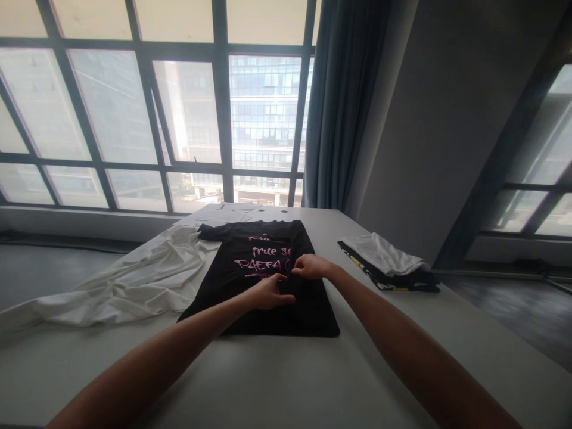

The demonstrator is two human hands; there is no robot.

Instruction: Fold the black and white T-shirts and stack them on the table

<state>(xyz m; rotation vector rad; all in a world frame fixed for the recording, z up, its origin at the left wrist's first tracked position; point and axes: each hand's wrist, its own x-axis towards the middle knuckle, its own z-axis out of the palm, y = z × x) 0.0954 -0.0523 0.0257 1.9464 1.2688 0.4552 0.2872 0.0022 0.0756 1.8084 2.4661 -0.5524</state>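
Note:
A black T-shirt (263,304) with pink lettering lies spread on the white table (250,381), its hem toward me. Its right side is folded inward over part of the lettering, and a sleeve sticks out at the upper left. My right hand (310,267) pinches the folded black cloth just right of the lettering. Lower and to the left, my left hand (272,293) rests on the shirt below the print, with thumb and fingers apart; nothing shows between them.
Crumpled white cloth (134,280) covers the table's left side. At the right lies a pile with a white garment (386,253) over a black patterned one (402,283). Papers (218,214) and two small dark discs are at the far edge, before windows and a blue curtain (342,107).

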